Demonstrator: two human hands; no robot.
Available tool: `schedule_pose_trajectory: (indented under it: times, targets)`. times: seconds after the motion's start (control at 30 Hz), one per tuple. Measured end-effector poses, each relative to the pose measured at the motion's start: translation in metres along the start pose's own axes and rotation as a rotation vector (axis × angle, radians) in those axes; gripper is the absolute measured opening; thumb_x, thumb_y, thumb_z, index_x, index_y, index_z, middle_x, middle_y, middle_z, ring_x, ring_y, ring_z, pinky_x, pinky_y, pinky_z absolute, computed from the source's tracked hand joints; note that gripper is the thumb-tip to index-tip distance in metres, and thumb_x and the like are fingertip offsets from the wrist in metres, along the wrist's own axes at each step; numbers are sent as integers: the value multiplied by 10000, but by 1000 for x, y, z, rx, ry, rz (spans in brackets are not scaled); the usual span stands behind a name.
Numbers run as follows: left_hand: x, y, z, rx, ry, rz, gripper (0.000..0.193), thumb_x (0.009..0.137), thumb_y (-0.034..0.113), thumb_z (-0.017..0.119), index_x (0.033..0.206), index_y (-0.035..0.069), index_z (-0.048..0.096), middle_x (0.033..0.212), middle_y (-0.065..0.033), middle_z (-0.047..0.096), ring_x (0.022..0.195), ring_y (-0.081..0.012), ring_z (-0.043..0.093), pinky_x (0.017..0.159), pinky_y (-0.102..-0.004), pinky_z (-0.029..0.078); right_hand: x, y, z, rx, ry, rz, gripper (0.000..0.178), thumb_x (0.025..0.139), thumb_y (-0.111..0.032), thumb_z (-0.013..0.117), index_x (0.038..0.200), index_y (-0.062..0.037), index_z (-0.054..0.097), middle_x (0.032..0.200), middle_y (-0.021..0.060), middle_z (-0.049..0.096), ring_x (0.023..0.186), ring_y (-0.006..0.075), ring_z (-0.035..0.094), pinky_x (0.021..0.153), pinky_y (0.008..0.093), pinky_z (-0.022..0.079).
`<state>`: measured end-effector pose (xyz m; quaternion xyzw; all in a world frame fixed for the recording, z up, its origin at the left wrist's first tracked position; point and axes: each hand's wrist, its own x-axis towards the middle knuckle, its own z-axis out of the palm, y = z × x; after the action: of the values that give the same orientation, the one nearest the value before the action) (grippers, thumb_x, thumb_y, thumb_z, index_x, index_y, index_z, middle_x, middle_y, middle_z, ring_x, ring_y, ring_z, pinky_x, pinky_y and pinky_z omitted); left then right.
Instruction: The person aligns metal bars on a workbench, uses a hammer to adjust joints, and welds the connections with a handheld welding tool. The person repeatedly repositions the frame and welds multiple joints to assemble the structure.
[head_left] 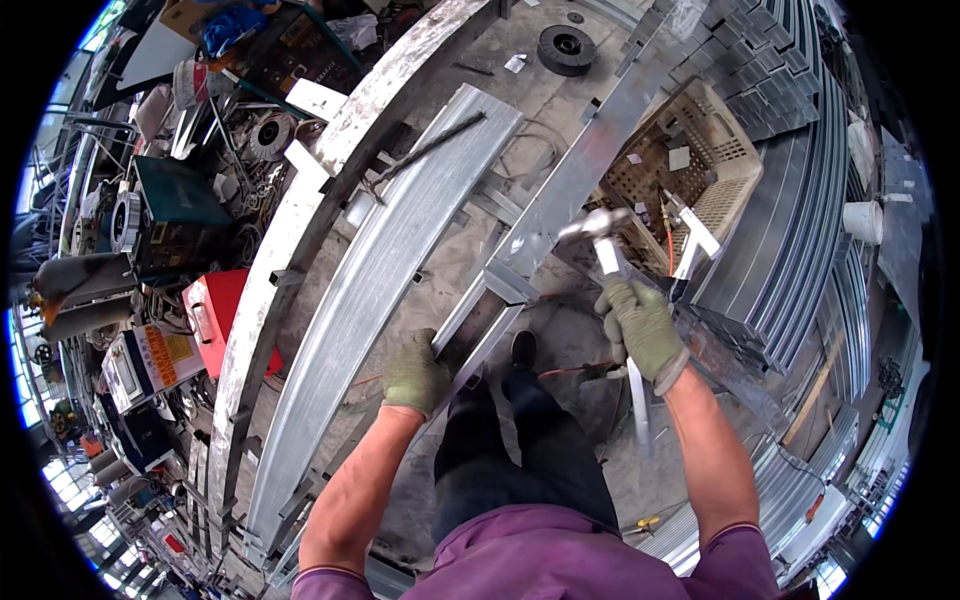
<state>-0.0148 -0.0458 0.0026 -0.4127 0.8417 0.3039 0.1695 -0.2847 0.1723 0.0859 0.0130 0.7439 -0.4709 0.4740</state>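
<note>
My right hand, in a green work glove, is wrapped round the pale handle of a hammer. The hammer's metal head is raised and slightly blurred, just right of a long steel beam. A short open steel channel meets the beam's near end, with its two side walls pointing toward me. My left hand, also gloved, closes round the near part of this channel's left wall. Its fingertips are partly hidden by the glove and the metal.
Right of the beam is a beige plastic crate holding scraps and a tool with an orange hose. Stacked steel profiles stand beyond it. At left lie a wide channel, a curved white beam and a red box. A black spool lies ahead.
</note>
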Motion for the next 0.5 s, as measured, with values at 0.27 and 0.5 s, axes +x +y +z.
schedule_pose_trajectory:
  times: [0.27, 0.5]
  targets:
    - [4, 1, -3, 88, 29, 39, 460, 967, 462, 751, 1196, 63, 725, 1133, -250, 750, 1070, -452, 726, 896, -565, 564, -2, 1, 7, -142, -115, 127, 459, 1106, -501, 626, 970, -64, 664, 625, -20, 539, 460, 89, 500, 387, 290, 435]
    - [4, 10, -7, 71, -50, -25, 414, 945, 376, 756, 1220, 69, 708, 1092, -235, 753, 1050, -449, 725, 884, -560, 570, -9, 17, 33, -213, -146, 179, 485, 1127, -506, 581, 942, -62, 642, 595, -1, 526, 414, 120, 486, 390, 301, 410]
